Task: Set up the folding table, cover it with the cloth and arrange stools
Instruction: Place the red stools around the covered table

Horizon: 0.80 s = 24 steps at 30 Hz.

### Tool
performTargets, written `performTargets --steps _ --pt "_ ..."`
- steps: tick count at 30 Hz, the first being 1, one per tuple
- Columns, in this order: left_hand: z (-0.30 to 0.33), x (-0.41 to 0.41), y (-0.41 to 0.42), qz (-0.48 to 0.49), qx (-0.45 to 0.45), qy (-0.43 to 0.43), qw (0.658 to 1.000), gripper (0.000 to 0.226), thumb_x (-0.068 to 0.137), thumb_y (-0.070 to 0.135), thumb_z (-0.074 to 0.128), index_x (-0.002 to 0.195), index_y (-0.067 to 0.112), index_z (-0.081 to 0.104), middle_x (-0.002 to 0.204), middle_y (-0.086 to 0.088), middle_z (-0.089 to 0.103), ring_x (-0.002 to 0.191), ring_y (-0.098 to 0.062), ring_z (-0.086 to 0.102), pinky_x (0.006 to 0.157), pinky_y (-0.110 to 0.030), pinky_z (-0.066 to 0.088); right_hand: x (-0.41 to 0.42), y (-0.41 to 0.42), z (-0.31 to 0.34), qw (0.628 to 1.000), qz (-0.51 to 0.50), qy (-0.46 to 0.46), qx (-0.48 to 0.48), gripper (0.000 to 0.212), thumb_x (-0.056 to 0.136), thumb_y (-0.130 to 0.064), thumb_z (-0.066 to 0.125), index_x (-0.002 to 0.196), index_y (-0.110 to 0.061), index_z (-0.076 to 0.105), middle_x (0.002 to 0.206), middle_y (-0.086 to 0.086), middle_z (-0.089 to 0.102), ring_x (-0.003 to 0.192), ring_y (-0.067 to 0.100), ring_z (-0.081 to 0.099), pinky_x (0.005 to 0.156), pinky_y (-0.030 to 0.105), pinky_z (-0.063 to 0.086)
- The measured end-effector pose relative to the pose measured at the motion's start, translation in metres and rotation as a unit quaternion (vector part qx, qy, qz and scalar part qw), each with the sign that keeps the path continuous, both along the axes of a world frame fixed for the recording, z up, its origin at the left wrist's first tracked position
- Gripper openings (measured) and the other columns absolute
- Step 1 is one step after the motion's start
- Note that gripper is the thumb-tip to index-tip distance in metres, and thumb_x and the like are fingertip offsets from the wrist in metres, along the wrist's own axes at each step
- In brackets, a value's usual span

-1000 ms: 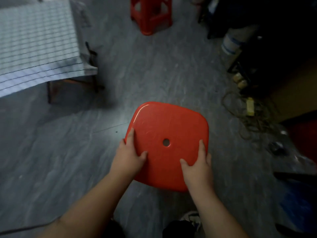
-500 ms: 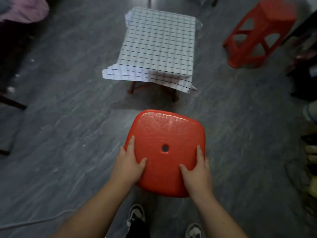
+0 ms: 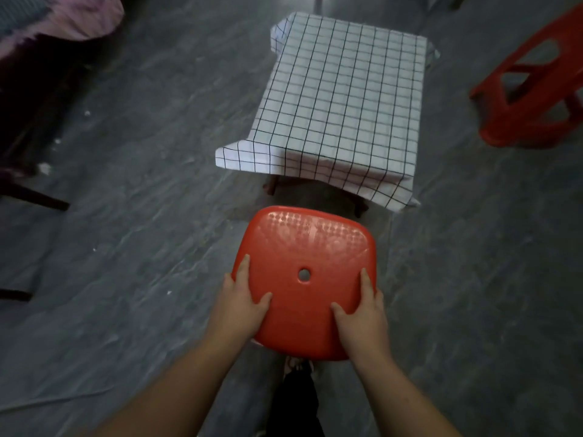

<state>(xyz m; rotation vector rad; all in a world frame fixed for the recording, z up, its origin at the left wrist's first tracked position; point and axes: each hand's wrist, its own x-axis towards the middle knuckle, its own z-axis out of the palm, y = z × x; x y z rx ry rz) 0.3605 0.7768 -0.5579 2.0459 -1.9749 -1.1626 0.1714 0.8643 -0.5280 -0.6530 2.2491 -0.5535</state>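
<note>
I hold a red plastic stool [image 3: 309, 247] by its seat, which has a small hole in the middle; its legs are hidden beneath. My left hand [image 3: 240, 305] grips the seat's left edge and my right hand [image 3: 362, 320] grips the right edge. Just beyond the stool stands the low folding table [image 3: 271, 186], draped with a white cloth with a black grid [image 3: 344, 99]; only two dark legs show under the cloth's near hem. A second red stool [image 3: 533, 89] stands on the floor to the right of the table.
Grey stone-patterned floor all around. Dark furniture legs [image 3: 34, 197] and a pink cloth [image 3: 63, 17] lie at the far left. My leg and shoe [image 3: 296, 389] show below the stool. A thin cable [image 3: 47, 402] crosses the floor at lower left.
My view swung from the room's right side toward the table, which now lies straight ahead and closer. Both hands kept their grip on the stool.
</note>
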Motion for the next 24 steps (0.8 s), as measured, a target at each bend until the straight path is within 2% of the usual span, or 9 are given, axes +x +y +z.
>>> performTargets --steps 4,10,15,20,24 --pt "-0.034 -0.030 -0.050 -0.007 0.015 0.002 1.000 0.093 0.081 0.036 0.072 0.155 0.031 0.014 0.145 -0.011 0.037 0.128 -0.027 0.047 0.107 -0.037 0.038 -0.031 -0.043 -0.035 1.000 -0.010 -0.001 0.007 0.090 0.087 -0.028 0.072 0.155 -0.039 0.015 0.152 0.009 0.031 0.131 0.031 0.047 0.106 0.043 0.040" --pt "-0.062 -0.058 -0.100 -0.011 0.011 0.012 1.000 0.092 0.082 0.032 0.073 0.155 0.027 0.016 0.149 -0.012 0.035 0.131 -0.028 0.044 0.110 -0.039 0.035 -0.055 -0.087 -0.066 1.000 -0.015 0.008 -0.005 0.089 0.088 -0.027 0.071 0.155 -0.041 0.014 0.158 0.009 0.023 0.136 0.030 0.042 0.110 0.044 0.038" --pt "-0.074 -0.072 -0.129 -0.008 -0.017 0.010 1.000 0.084 0.084 0.033 0.070 0.153 0.026 0.021 0.147 -0.011 0.034 0.129 -0.029 0.045 0.107 -0.040 0.037 -0.072 -0.119 -0.087 1.000 -0.010 0.021 -0.008 0.086 0.088 -0.031 0.070 0.154 -0.040 0.017 0.159 0.005 0.021 0.138 0.030 0.040 0.111 0.046 0.038" --pt "-0.070 -0.076 -0.144 -0.037 0.013 -0.013 0.999 0.084 0.086 0.038 0.065 0.151 0.034 0.013 0.149 -0.011 0.029 0.129 -0.031 0.045 0.106 -0.048 0.041 -0.071 -0.129 -0.087 0.999 0.009 0.034 0.017 0.086 0.090 -0.036 0.066 0.155 -0.042 0.010 0.163 0.008 0.012 0.142 0.035 0.034 0.112 0.051 0.037" --pt "-0.043 -0.078 -0.141 -0.085 0.038 -0.059 0.994 0.078 0.089 0.027 0.055 0.154 0.025 0.013 0.160 -0.013 0.011 0.144 -0.035 0.023 0.115 -0.052 0.029 -0.061 -0.125 -0.064 0.997 -0.006 0.054 0.045 0.080 0.092 -0.032 0.061 0.156 -0.034 0.013 0.166 0.006 0.003 0.148 0.034 0.019 0.116 0.049 0.027"
